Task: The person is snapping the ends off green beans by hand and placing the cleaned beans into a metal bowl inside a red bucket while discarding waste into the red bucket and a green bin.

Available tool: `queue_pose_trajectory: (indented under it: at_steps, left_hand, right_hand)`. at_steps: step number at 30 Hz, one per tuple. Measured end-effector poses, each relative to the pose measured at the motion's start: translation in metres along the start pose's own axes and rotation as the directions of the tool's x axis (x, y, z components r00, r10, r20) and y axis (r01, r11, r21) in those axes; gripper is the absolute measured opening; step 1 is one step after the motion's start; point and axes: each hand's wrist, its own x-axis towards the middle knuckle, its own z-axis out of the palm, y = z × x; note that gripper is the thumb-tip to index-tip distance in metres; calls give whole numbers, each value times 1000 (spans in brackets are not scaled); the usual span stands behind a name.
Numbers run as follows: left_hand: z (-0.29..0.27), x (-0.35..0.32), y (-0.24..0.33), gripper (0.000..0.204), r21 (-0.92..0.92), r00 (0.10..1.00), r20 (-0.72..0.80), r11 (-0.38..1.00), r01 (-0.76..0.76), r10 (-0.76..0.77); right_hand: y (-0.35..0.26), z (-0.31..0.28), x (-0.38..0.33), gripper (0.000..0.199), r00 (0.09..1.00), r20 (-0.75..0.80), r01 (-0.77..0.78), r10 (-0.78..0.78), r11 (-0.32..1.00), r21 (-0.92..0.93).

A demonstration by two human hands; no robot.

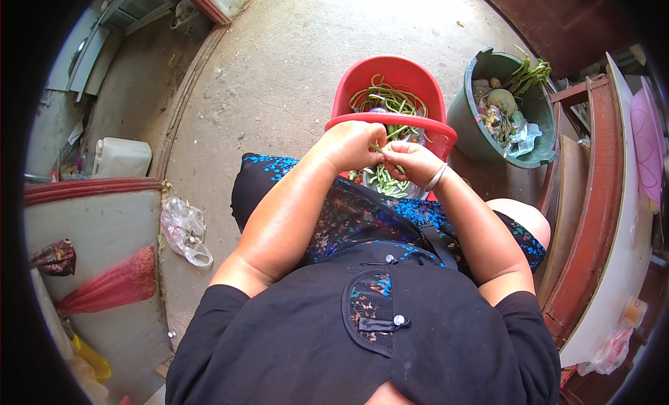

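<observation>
"Since both hands meet above the red tub point(352, 78), what do they hold?"

"One green bean piece point(378, 149), shared. The left hand point(359, 146) has its fingers pinched on it, and the right hand point(412, 162) closes on it from the other side, fingertips nearly touching. I'd say the grip is so narrow because the piece is small and slim."

"Why is the tub there?"

"It stands on the floor just beyond the lap, presumably to keep the beans within easy reach. Long green beans point(383, 95) lie loose at its far end, past the red crossbar point(418, 121); short green pieces point(391, 185) are heaped nearer, below the hands, perhaps to keep the two lots apart. A pale bowl seems to be under them, though the forearms and lap hide too much to be sure."

"And the counts?"

"Two hands, one pale band point(437, 176) on the right wrist, one red tub. One dark green bin point(463, 119) of scraps stands to the right, likely set there to be handy. On the left, one white jug point(122, 158) and one clear plastic bag point(186, 231). The beans overlap too much to count."
</observation>
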Motion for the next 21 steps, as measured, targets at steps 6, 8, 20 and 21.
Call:
queue_pose_trajectory:
  at_steps: [6,8,20,21]
  left_hand:
    - [-2,-1,-11,18,-42,993,-41,993,107,-109]
    - [0,0,-15,17,-30,992,-33,993,118,-119]
    - [-1,0,-14,13,14,994,-77,997,-74,75]
    - [-2,0,-10,12,51,996,-52,996,-73,76]
  right_hand:
    - [-10,-10,-4,18,990,-126,-58,56,998,-15]
    - [-11,-12,-5,17,990,-127,-80,67,992,-100]
    - [-16,2,-6,20,985,-148,-114,89,978,-177]
    - [-14,0,-5,21,983,-166,-118,81,967,-227]
